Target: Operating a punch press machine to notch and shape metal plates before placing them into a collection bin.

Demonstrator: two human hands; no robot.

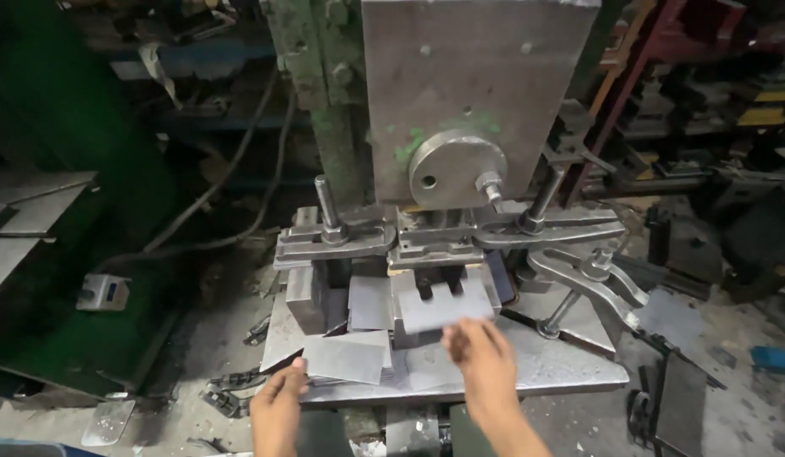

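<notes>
Hands at a small metal press, seen from above. Left hand (278,402) low at the front edge of the press bed (562,364), fingers curled, thumb and fingertips pinched on the near corner of a flat grey sheet blank (346,357); the blank lies slightly tilted on the bed, on top of other loose grey sheets (371,300). Right hand (484,360) just beside it to the right, fingers loosely bent and pointing toward the die; fingertips at the lower edge of a notched metal piece (439,306) that sits in front of the die block. Whether the fingers actually grip that piece, cannot tell; motion blur there. Steel ram block (469,76) with a round disc (456,167) above the die. Clamp arms (549,228) either side. Floor littered with scrap.
</notes>
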